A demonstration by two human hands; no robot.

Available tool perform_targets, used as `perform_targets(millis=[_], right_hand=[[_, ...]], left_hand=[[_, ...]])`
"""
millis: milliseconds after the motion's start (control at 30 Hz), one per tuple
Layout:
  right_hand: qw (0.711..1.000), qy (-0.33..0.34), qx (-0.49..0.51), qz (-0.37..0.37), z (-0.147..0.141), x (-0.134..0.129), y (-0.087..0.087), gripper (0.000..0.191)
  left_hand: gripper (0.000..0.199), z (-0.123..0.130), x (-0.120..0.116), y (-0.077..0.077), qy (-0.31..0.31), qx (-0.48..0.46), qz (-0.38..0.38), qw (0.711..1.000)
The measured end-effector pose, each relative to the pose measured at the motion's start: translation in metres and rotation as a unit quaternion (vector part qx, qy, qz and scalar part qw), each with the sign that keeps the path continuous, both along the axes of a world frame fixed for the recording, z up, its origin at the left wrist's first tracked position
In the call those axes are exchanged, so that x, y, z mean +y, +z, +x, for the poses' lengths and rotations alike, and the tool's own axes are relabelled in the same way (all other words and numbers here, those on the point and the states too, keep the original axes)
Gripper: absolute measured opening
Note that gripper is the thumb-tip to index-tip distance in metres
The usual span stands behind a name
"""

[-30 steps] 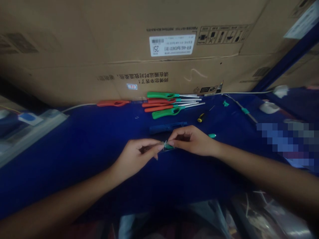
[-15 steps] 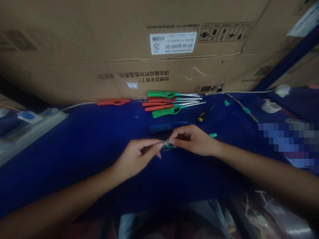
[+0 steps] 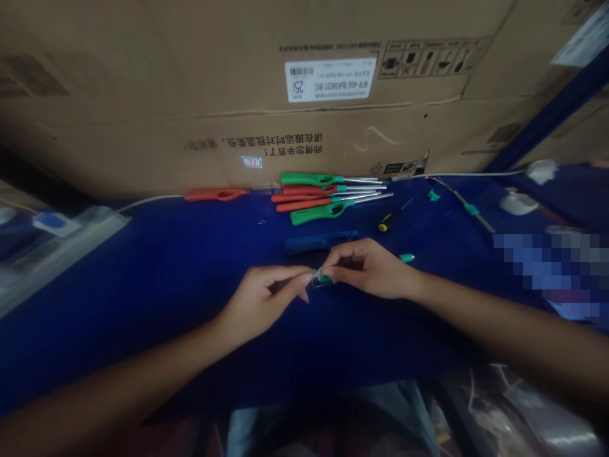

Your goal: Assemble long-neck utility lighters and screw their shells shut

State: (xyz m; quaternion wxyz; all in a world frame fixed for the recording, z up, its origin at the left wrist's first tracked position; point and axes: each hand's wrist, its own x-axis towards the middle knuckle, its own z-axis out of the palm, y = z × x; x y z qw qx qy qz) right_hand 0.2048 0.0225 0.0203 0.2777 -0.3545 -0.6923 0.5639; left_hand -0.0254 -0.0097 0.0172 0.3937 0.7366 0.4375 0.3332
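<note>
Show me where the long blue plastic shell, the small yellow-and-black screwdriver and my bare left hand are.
Long blue plastic shell (image 3: 314,243): head view, middle of its body.
Small yellow-and-black screwdriver (image 3: 384,223): head view, on its handle.
Bare left hand (image 3: 258,295): head view, near the thumb's base.

A blue table (image 3: 200,254) bears 2 green lighters (image 3: 304,179), red lighters (image 3: 304,190), a blue casing (image 3: 309,243) and a screwdriver (image 3: 384,224).

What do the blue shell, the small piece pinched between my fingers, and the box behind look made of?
Blue shell: probably moulded plastic, fairly matte, from its even colour and shaped edge.
Small piece: pale, perhaps plastic; too small and blurred to tell.
Box: cardboard, matte brown, with creases and printing.
</note>
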Motion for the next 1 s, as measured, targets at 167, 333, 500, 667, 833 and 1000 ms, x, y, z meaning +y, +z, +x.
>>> perform_targets(millis=[167,333,500,667,833,1000], right_hand=[[1.000,0.002,-0.002,0.007,-0.0007,-0.0006,-0.0012,0.026],[1.000,-0.002,0.017,0.020,-0.0020,-0.0006,-0.0009,0.024],[1.000,-0.010,0.014,-0.003,-0.0016,0.0009,0.0013,0.028],[1.000,-0.014,0.021,-0.017,-0.0005,0.0013,-0.0001,0.030],[0.999,-0.014,0.037,-0.001,-0.0015,0.0010,0.0019,0.026],[1.000,-0.020,0.021,-0.001,-0.0025,0.0016,0.0038,0.029]], left_hand=[[0.028,0.0011,0.0002,0.0000,-0.003,-0.002,-0.002,1.000],[0.027,0.0015,0.0008,0.0002,0.001,-0.009,-0.007,1.000],[0.025,-0.0009,0.0019,-0.0007,-0.003,-0.017,-0.026,1.000],[0.022,-0.0023,0.0014,-0.0014,0.005,-0.021,-0.057,0.998],[0.022,-0.0021,0.0016,-0.0005,0.007,-0.021,-0.061,0.998],[0.022,-0.0018,0.0026,0.0002,0.006,-0.028,-0.063,0.998]])
